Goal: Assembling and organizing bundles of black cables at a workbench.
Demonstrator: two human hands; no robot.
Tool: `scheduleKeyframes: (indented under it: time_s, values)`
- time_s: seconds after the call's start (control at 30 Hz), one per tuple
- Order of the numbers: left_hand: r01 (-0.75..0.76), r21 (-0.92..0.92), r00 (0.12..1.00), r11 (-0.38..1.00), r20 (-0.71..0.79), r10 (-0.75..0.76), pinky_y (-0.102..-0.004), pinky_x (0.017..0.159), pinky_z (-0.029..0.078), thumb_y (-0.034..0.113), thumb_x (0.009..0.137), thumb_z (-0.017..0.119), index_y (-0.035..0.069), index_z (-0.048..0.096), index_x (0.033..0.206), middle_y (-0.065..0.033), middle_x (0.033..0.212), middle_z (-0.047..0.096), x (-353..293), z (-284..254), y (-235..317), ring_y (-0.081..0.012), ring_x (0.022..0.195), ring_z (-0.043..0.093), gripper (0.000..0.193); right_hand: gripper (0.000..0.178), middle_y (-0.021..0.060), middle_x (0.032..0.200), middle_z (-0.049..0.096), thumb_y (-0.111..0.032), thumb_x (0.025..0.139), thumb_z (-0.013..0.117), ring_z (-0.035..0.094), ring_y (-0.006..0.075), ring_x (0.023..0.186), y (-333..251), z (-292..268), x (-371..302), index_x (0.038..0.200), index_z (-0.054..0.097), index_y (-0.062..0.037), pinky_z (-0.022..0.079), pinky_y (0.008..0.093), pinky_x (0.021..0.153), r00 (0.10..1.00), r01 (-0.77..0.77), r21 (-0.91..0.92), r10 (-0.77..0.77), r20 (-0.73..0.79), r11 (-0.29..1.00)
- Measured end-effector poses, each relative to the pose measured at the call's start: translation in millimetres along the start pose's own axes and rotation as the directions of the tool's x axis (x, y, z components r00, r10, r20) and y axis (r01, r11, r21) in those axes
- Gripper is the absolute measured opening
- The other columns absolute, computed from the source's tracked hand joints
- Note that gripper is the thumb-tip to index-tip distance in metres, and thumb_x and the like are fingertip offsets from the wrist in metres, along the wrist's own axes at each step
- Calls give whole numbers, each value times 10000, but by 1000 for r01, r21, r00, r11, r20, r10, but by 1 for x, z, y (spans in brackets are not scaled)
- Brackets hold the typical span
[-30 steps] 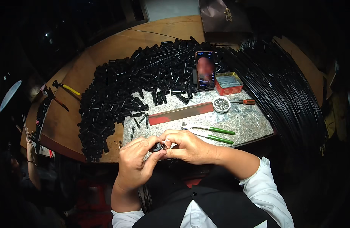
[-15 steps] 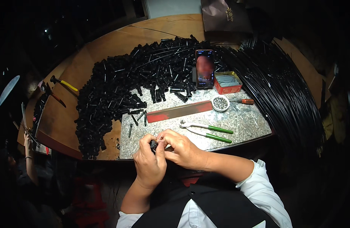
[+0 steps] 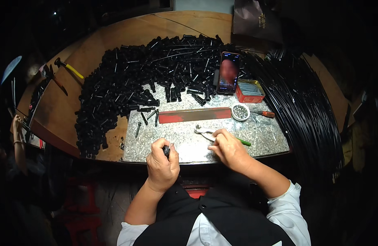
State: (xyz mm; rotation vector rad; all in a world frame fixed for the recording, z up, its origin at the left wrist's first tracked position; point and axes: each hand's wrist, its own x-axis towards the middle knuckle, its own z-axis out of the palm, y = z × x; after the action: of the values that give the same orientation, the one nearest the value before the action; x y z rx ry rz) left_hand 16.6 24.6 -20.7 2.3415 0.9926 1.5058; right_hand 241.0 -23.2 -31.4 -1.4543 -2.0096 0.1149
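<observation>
My left hand (image 3: pixel 161 166) is closed round a short black plastic part (image 3: pixel 167 151), raised at the near edge of the stone slab. A thin pale wire end stands up from that part, beside my thumb; the rest is hidden by my fingers. To the right, my right hand (image 3: pixel 231 152) is over the green-handled pincers (image 3: pixel 206 132) with its fingers curled on the handles. Their metal jaws point left on the slab, and one green handle end shows past my knuckles. Behind the hands lies a long red block (image 3: pixel 195 115) with a worn dark top.
A big heap of black plastic parts (image 3: pixel 127 74) covers the back and left. A white bowl of small metal pieces (image 3: pixel 240 111), an orange-handled screwdriver (image 3: pixel 267 114), a red tin (image 3: pixel 250 98) and a phone (image 3: pixel 228 74) stand right. Long black rods (image 3: pixel 303 98) lie beyond. Another person's hand (image 3: pixel 17 123) shows far left.
My right hand has left my left hand and moved right onto the pincers. The left hand still holds the black part. The whole view has shifted a little.
</observation>
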Motion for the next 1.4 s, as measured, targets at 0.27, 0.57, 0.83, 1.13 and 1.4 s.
scheduleKeyframes:
  time_s: [0.27,0.57,0.83,1.13,1.4]
  values:
    - [460,-665,883,588,278,-378,-221,660,428,97,958,485,51,404,976,-69,875,522,-14,4,-10,-89,713,507,95,299,186,973,555,-222,812,667,548,349,903,27,-9,-21,882,524,31,463,415,782,975,-77,-381,148,163,921]
    - [477,-580,879,660,292,-378,-282,708,472,94,966,452,40,397,913,-84,820,554,-22,3,-11,-132,755,563,93,214,171,887,555,-166,850,621,558,337,814,30,-10,-16,833,501,11,456,418,694,986,-23,-398,87,144,917]
    - [476,-680,879,558,361,-311,-284,699,492,64,942,488,42,377,882,-95,762,597,-32,6,-21,-118,714,587,128,248,131,771,570,-104,794,704,551,248,629,-3,-27,-6,765,470,-26,437,326,564,989,-146,332,147,21,932]
    - [420,-567,904,708,326,-275,-188,498,329,46,854,643,85,348,980,43,657,399,-40,11,-31,-22,549,378,323,299,148,1138,517,-68,696,731,509,327,1093,-21,-42,15,908,521,-44,371,512,941,942,229,-466,-316,-116,855]
    - [531,-658,847,533,400,-351,-153,603,369,279,627,863,69,319,1160,43,747,501,-42,14,-21,-19,640,443,790,207,118,1315,450,-143,812,643,386,331,1296,-17,-28,12,969,576,-26,134,629,1099,892,290,-684,-448,-60,669]
